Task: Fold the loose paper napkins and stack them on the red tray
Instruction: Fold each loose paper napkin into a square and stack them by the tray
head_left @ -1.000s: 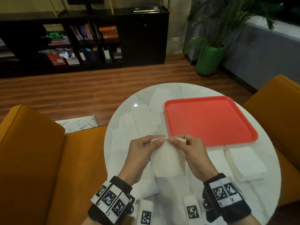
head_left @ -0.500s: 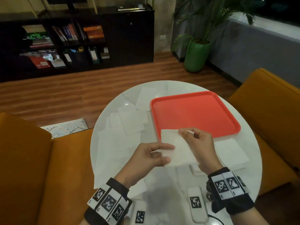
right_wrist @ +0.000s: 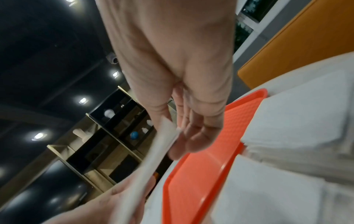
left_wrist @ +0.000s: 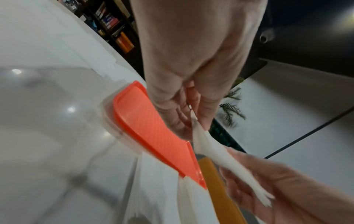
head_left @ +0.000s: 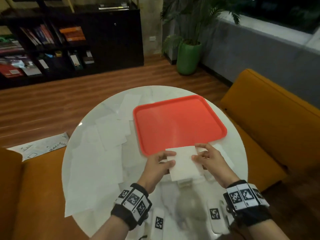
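A folded white napkin hangs just above the table at the near edge of the red tray, which holds nothing. My left hand pinches the napkin's left edge between thumb and fingers; my right hand pinches its right edge. In the left wrist view the napkin shows edge-on between both hands, beside the tray. The right wrist view shows the napkin edge-on, held beside the tray. Loose flat napkins lie spread over the left of the table.
The round white marble table is flanked by orange seats. A stack of white napkins lies right of my hands, below the tray. Tagged white devices lie at the near edge. Shelves and a potted plant stand beyond.
Both hands have carried the folded napkin right and forward to the tray's near edge. The left hand has taken hold of the napkin's left edge again; the head view shifted.
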